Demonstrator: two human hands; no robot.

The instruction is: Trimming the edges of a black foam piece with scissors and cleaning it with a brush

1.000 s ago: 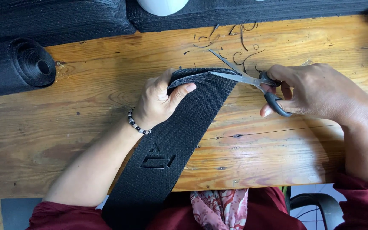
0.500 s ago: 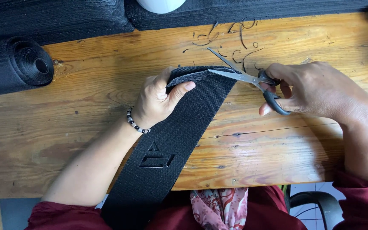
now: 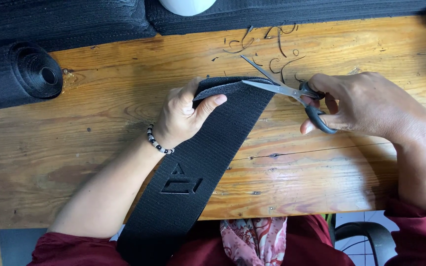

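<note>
The left hand point(image 3: 181, 116) pinches the top end of a wide black strap point(image 3: 193, 167), thumb on top and fingers curled under the folded edge, so it is closed on the strap. The right hand point(image 3: 366, 106) has its fingers through the black handles of a pair of scissors point(image 3: 284, 91), closed around them. The silver blades are open a little, like a thin beak, and one blade lies right on the strap's top edge.

The strap runs from the hands down across the wooden table point(image 3: 75, 143) and off the near edge, over the person's red clothes. It has cut-out shapes point(image 3: 181, 181) in the middle (a small triangle and a long bar).

Little black scraps point(image 3: 272, 47) lie on the table just past the scissors. A big roll of black strap point(image 3: 18, 74) sits at the far left. No boxes or bowls can be made out clearly; a white round thing point(image 3: 186, 6) peeks in at the top.
</note>
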